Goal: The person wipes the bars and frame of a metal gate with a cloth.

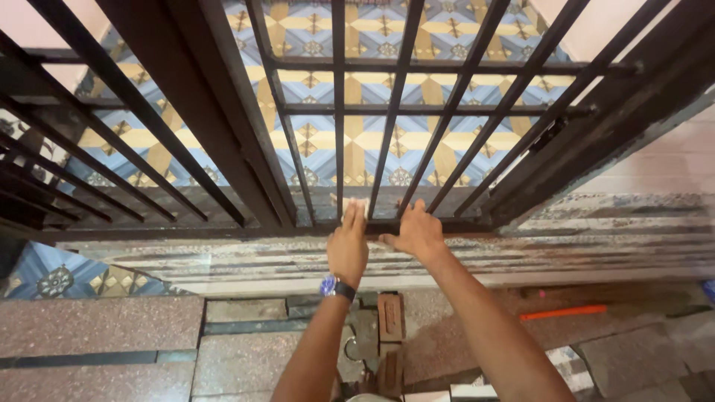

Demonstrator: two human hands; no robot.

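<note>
Black iron gate (387,112) | 2 hands: left (348,246), right (417,232) | flat against bottom rail, grasping nothing

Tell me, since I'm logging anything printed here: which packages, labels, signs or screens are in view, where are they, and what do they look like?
No packages, labels, signs or screens show.
Wristwatch: on the left wrist, round, blue dial, dark strap; a dial, not a screen as far as I can tell.
Both hands, left hand and right hand, rest at the foot of the dark metal gate.
</note>
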